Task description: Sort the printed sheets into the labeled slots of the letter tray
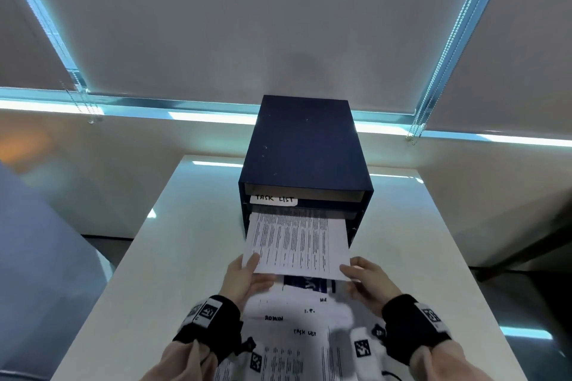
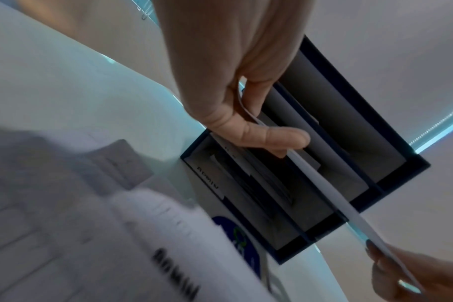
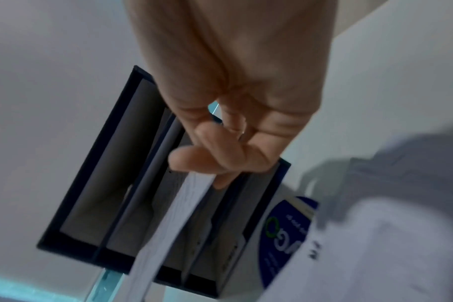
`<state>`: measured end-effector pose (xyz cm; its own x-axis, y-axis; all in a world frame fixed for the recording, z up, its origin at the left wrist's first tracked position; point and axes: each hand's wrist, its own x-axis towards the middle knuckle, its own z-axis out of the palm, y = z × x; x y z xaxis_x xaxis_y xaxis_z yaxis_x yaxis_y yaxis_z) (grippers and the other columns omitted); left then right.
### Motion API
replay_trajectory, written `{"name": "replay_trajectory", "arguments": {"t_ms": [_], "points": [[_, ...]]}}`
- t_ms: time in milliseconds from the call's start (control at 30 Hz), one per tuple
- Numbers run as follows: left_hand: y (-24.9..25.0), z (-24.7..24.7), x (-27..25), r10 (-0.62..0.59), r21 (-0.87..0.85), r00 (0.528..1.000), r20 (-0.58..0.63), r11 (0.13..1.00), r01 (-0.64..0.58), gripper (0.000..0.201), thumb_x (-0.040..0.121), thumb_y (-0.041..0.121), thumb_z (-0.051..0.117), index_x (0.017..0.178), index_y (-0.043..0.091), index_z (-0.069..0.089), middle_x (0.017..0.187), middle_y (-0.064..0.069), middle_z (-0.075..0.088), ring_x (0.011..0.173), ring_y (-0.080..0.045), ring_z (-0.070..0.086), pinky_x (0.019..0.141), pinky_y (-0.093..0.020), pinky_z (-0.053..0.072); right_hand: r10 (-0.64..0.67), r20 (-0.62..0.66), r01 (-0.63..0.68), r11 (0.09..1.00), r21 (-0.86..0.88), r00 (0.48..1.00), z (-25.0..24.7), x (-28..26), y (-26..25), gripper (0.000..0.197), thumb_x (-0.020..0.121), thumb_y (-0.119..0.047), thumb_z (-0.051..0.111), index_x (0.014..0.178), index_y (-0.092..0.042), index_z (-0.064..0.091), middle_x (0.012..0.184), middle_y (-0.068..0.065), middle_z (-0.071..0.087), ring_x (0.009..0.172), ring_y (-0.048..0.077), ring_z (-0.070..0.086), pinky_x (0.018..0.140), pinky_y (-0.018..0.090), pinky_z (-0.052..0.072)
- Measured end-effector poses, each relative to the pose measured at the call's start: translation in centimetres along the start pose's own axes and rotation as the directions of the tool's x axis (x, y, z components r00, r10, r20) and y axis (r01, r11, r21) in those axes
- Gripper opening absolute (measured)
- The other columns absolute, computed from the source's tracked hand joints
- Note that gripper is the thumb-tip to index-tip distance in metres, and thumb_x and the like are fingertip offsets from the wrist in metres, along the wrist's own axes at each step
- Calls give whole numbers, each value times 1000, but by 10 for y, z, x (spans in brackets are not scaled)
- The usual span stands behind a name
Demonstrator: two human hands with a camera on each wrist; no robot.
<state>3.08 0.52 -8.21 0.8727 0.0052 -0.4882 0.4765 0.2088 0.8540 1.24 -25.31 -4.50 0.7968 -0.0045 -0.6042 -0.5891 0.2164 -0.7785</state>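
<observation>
A dark blue letter tray [image 1: 303, 145] stands on the white table [image 1: 173, 257], open front toward me, with a "TASK LIST" label [image 1: 274, 199] under its top slot. A printed sheet [image 1: 297, 241] with columns of text is level, its far edge inside the slot below that label. My left hand [image 1: 247, 275] pinches its near left corner, thumb on top; my right hand [image 1: 368, 281] pinches its near right corner. In the left wrist view the sheet [image 2: 331, 196] runs edge-on across the tray [image 2: 391, 147]. The right wrist view shows the sheet [image 3: 168, 220] before the tray [image 3: 91, 183].
More printed sheets [image 1: 294, 334] lie on the table in front of me, with handwritten words such as "ADMIN" and "TASK LIST". A lower slot carries an "ADMIN" label [image 2: 210, 181]. Roller blinds with bead chains [image 1: 448, 49] hang behind the table.
</observation>
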Motion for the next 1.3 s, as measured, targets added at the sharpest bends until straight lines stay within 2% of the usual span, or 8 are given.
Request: {"name": "replay_trajectory", "arguments": {"t_ms": [133,267,367,467,667,800,1100,1300], "points": [[37,16,25,16,-128,997,75,992,-6,38,95,18,53,129,4,46,111,-19,68,98,-30,67,96,-50,48,-36,-117,77,928,365,992,17,40,-27,17,94,12,43,101,-2,49,90,21,62,73,28,69,60,33,62],[59,23,34,100,-13,985,142,995,-99,53,97,9,49,145,16,28,135,3,42,117,-25,54,100,-46,46,-142,-111,177,876,449,984,39,67,-49,20,95,14,35,101,-2,45,88,13,54,91,23,59,94,46,49],[50,8,18,141,351,983,120,920,-175,21,96,10,50,116,13,58,112,-9,60,88,-23,62,80,-41,54,-131,-36,135,945,299,991,41,58,-35,18,98,1,39,109,-8,52,101,13,64,100,27,63,80,39,53],[17,-22,0,234,664,969,80,713,-227,12,91,16,57,82,21,63,77,-5,68,61,-14,59,62,-26,49,-49,-53,53,995,79,997,29,38,11,20,99,-3,41,106,-6,59,92,16,66,76,26,63,63,34,53],[-49,-76,-25,72,964,976,205,158,-214,22,81,37,64,94,31,47,93,5,48,87,-14,49,71,-21,39,242,-125,-261,952,-161,962,-3,0,122,9,89,2,51,85,-5,54,59,11,50,49,19,47,48,23,38],[-67,-81,-36,35,974,974,223,36,-224,34,78,33,65,98,32,38,103,6,37,104,-16,40,86,-28,45,228,-188,-264,944,-199,955,-5,-12,144,15,85,7,49,93,-4,56,66,12,50,51,21,48,48,26,42],[-53,-73,-57,-108,972,969,221,105,-210,22,75,25,70,73,30,48,86,6,55,78,-12,53,66,-20,39,244,-141,-273,931,-243,959,4,-36,134,36,81,5,62,114,-4,52,63,8,44,51,18,38,51,28,36],[6,-49,-77,115,447,955,275,864,-233,11,83,15,70,87,10,62,78,-4,65,70,-16,62,63,-23,48,134,12,-129,975,-181,991,1,-51,121,31,74,1,75,98,-4,55,53,-1,49,37,11,38,40,21,26]]}}
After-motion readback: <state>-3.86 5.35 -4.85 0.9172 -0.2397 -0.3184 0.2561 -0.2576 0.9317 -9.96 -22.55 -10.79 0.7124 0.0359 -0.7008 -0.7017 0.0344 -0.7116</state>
